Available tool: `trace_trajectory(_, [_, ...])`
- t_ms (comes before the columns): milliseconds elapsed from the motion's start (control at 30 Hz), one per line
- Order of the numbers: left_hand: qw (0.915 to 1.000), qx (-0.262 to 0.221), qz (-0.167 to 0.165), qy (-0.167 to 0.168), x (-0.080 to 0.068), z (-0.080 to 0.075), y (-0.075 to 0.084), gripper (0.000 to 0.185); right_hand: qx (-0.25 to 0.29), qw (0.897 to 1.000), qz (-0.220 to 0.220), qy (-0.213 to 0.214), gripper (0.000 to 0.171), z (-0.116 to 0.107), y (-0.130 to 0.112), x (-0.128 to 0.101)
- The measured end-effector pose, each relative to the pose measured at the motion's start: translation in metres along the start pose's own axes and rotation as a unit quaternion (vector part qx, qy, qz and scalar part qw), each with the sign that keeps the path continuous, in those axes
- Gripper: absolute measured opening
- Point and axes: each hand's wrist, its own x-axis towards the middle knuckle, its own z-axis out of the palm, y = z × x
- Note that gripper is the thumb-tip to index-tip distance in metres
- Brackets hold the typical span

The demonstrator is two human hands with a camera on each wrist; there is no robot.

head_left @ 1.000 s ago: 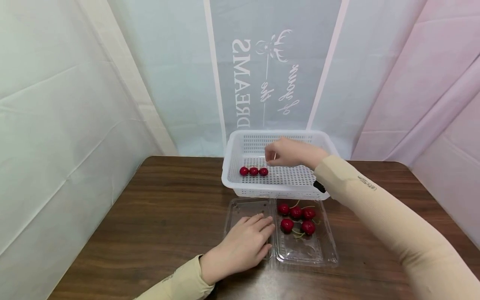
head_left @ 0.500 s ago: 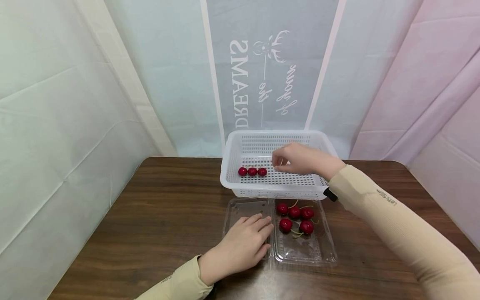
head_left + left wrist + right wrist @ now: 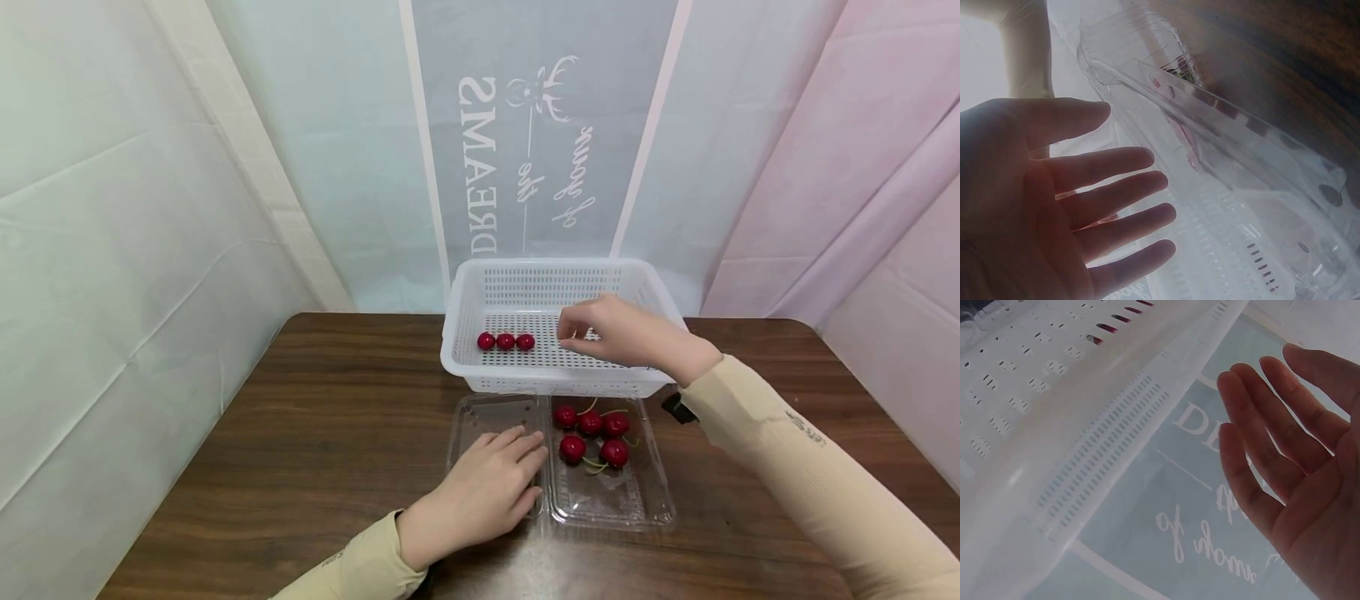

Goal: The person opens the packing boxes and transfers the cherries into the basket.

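Observation:
A white perforated basket [image 3: 465, 367] stands at the table's far middle with three red cherries [image 3: 506, 341] in a row on its floor. My right hand [image 3: 600, 329] hovers over the basket with relaxed, empty fingers [image 3: 1254, 456]. In front of the basket lies an open clear clamshell box [image 3: 637, 508]; its right half holds several stemmed cherries [image 3: 592, 435]. My left hand [image 3: 495, 483] rests flat on the box's empty left half, fingers [image 3: 1116, 206] straight beside the clear plastic [image 3: 1222, 156].
The dark wooden table [image 3: 315, 433] is bare to the left and right of the box. White and pink fabric sheets [image 3: 150, 183] wall in the back and sides close behind the basket.
My right hand has drawn back to the right over the basket, away from the three cherries. The left hand has stayed put.

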Motion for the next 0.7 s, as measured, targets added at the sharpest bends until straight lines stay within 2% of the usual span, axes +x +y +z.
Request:
trace_trajectory(233, [1.0,0.0,-0.001,0.002,0.001,-0.001,0.0,0.04,-0.006,1.0,-0.022,0.022,0.007,0.002,-0.006,-0.014])
trace_trajectory(700, [1.0,-0.004,-0.002,-0.005,0.0,0.0,0.001,0.039,-0.017,0.999,-0.035,0.029,0.005,0.01,-0.014,-0.037])
